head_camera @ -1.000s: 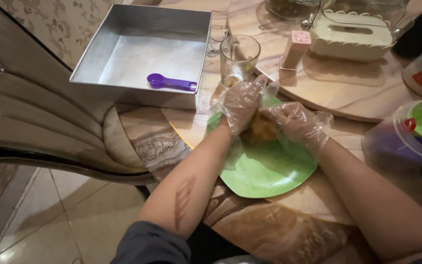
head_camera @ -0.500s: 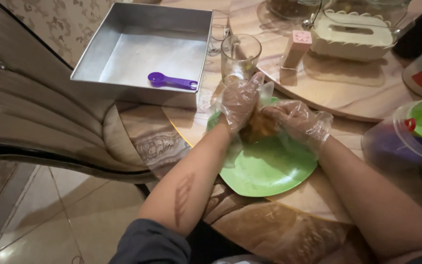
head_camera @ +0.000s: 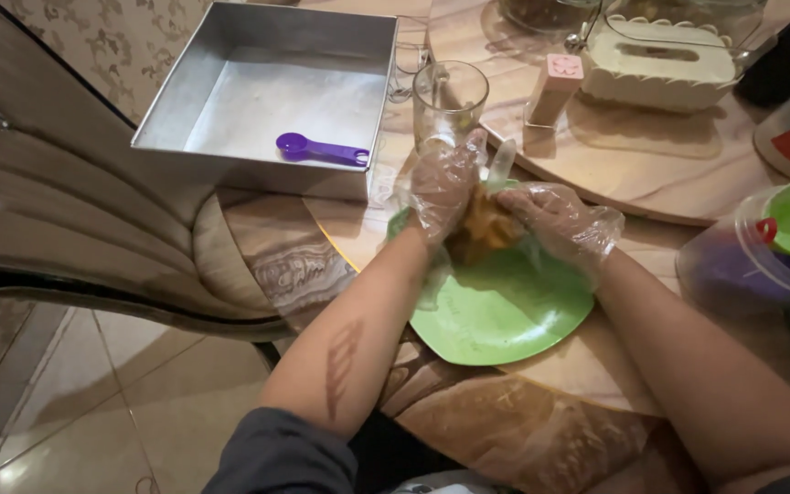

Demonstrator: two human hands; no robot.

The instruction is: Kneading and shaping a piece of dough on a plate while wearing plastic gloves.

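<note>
hands: left hand and right hand, in clear gloves, both curled round the brown lump
change: hands have closed tighter together since a second ago, lump more hidden
lump: over green plate, at tabletop's near edge
meaning: probably pressing or shaping it
nearby: metal pan holding purple spoon, at left edge

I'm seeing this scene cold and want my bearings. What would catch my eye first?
First, the two hands in clear plastic gloves, left hand and right hand, pressed together around a brownish lump of food over the bright green plate at the table's near edge. Next, the square metal pan at upper left, with a purple measuring spoon lying inside. An empty glass mug stands just beyond the hands.
</note>
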